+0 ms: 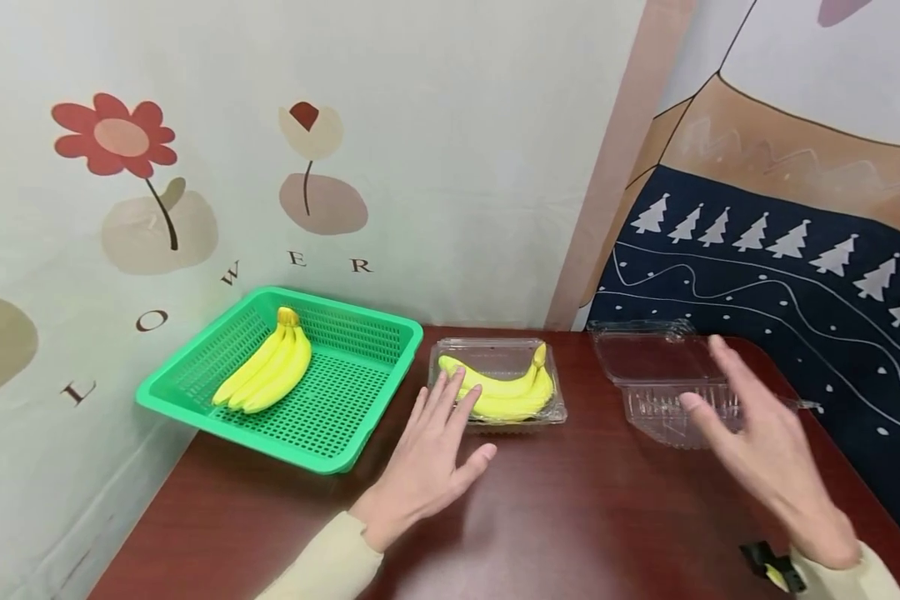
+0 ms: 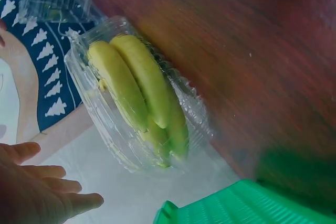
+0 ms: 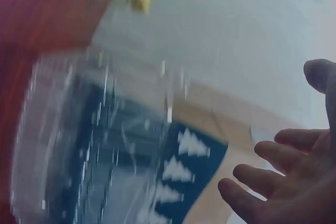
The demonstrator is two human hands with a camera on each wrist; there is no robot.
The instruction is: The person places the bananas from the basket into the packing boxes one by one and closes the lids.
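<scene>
A bunch of yellow bananas (image 1: 506, 396) lies in a clear plastic clamshell box (image 1: 487, 350) at the middle of the table; the left wrist view shows the bananas (image 2: 139, 85) through its plastic. My left hand (image 1: 431, 462) is at the box's near left side, fingers extended and spread, overlapping its corner in the head view. On the right stands a second clear clamshell (image 1: 678, 408), lid raised, nothing inside it. My right hand (image 1: 768, 446) hovers by this clamshell with straight, parted fingers and holds nothing. In the right wrist view the clamshell (image 3: 100, 145) is blurred.
A green plastic basket (image 1: 378, 450) stands at the left, with another bunch of bananas (image 1: 270, 367) in it. Behind the table (image 1: 555, 517) hang printed wall cloths (image 1: 480, 167). A small black item (image 1: 765, 562) shows at my right sleeve.
</scene>
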